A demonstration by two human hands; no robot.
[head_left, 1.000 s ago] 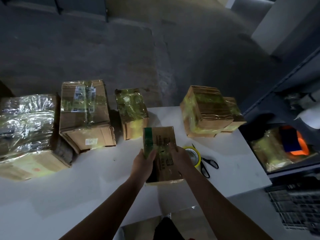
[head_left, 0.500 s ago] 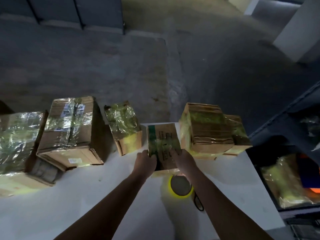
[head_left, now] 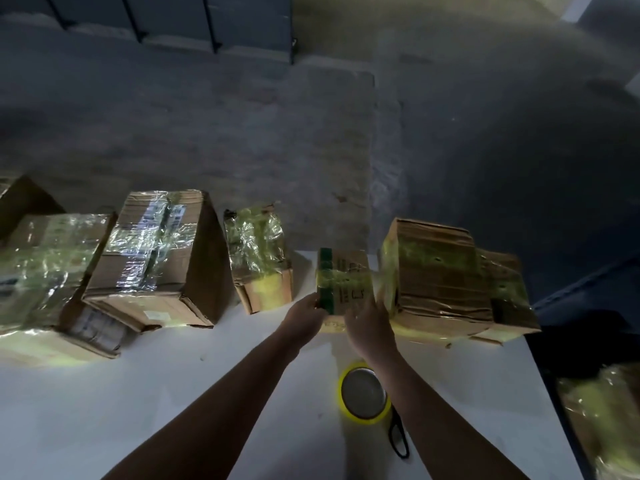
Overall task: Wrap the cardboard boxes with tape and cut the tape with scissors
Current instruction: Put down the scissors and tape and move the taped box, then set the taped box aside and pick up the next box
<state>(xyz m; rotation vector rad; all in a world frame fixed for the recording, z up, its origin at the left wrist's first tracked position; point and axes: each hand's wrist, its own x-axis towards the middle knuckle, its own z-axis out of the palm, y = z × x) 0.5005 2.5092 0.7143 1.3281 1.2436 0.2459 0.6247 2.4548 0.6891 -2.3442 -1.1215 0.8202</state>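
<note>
A small cardboard box (head_left: 344, 280) with a green stripe and shiny tape across it stands at the far edge of the white table (head_left: 138, 410), between other wrapped boxes. My left hand (head_left: 304, 318) grips its left near corner. On its right near side rests my right hand (head_left: 370, 323). A yellow tape roll (head_left: 363, 394) lies flat on the table under my right forearm. Only one black handle loop of the scissors (head_left: 398, 438) shows beside that forearm.
Along the table's far edge stand taped boxes: a wide one (head_left: 45, 268) at far left, a large one (head_left: 156, 258), a small one (head_left: 258, 258), and a stack (head_left: 443, 282) on the right. Beyond the table lies concrete floor. A wrapped bundle (head_left: 602, 420) sits lower right.
Both hands carried the small box away from me, from the table's middle to the far edge between the other boxes. The tape roll and scissors stayed put.
</note>
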